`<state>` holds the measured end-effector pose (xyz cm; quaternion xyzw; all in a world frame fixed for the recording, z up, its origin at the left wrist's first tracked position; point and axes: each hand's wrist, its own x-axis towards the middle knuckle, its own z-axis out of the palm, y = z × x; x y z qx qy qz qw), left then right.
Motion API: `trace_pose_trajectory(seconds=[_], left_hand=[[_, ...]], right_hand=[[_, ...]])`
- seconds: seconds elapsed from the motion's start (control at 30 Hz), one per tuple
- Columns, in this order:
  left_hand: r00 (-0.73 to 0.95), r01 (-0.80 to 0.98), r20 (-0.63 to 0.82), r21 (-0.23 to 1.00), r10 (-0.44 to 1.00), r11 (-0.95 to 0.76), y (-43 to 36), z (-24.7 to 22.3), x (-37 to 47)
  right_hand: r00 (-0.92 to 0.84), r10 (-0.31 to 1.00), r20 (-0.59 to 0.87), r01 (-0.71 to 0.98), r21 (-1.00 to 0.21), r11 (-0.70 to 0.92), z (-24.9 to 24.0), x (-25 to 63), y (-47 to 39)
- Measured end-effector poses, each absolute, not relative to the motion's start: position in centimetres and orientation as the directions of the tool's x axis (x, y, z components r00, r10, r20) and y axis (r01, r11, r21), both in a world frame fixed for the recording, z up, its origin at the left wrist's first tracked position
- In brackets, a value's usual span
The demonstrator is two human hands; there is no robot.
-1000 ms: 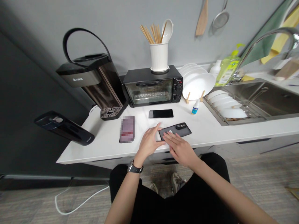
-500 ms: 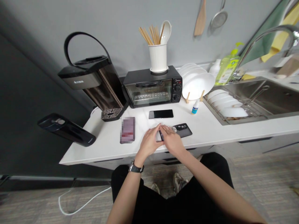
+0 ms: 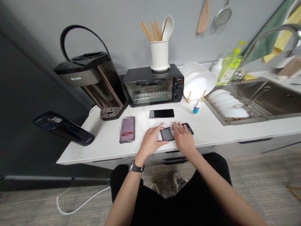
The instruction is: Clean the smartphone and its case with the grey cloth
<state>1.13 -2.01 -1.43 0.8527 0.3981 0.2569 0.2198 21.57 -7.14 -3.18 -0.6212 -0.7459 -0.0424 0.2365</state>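
A black phone case (image 3: 167, 134) with camera openings at its right end lies flat on the white counter in front of me. My left hand (image 3: 151, 138) holds its left end steady, thumb at the near edge and fingers at the far edge. My right hand (image 3: 184, 137) presses on the right half of the case, fingers bent over a small white cloth (image 3: 172, 131) that is mostly hidden under them. Just beyond lies a black phone (image 3: 161, 113), screen up. A small white bottle with a blue label (image 3: 196, 107) stands upright to the right.
A blurred-out purple item (image 3: 127, 129) lies left of my hands. A dark flask (image 3: 64, 128) and a water dispenser (image 3: 91, 78) stand further left. Behind are a toaster oven (image 3: 152, 86) and racked plates (image 3: 199, 84); the sink (image 3: 270, 103) is at right.
My right hand has slid right along the phone case, away from my left hand, uncovering the case's middle. The left hand stays at the left end. The view has shifted slightly.
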Motion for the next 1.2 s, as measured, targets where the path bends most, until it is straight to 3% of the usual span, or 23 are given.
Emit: trace_pose_trajectory(seconds=[0.23,0.43,0.57,0.73,0.87,1.07,1.2], left_hand=[[0.533,0.588,0.244,0.581,0.81,-0.562,-2.2,-1.5,1.0],[0.539,0.558,0.256,0.605,0.803,-0.568,-2.1,-1.7,1.0],[0.541,0.565,0.239,0.608,0.807,-0.558,-2.2,-1.5,1.1],[0.542,0.587,0.218,0.593,0.812,-0.551,-2.4,-1.4,1.0],[0.543,0.584,0.229,0.589,0.808,-0.559,-2.4,-1.6,0.9],[0.534,0.575,0.214,0.617,0.818,-0.537,-2.3,-1.5,1.2],[0.53,0.58,0.204,0.621,0.823,-0.527,-2.3,-1.4,1.2]], right_hand=[[-0.36,0.828,0.43,0.844,-0.229,0.486,-3.2,19.4,-9.6],[-0.154,0.877,0.456,0.946,-0.188,0.264,-4.5,27.3,-10.4],[-0.081,0.883,0.463,0.958,-0.208,0.197,-4.2,25.6,-7.8],[-0.256,0.843,0.473,0.891,-0.223,0.396,-3.4,18.4,-7.6],[-0.363,0.809,0.462,0.826,-0.243,0.509,-3.6,19.1,-10.0],[-0.19,0.861,0.472,0.935,-0.18,0.305,-4.6,26.7,-10.4],[-0.066,0.873,0.483,0.96,-0.207,0.187,-4.3,24.5,-8.1]])
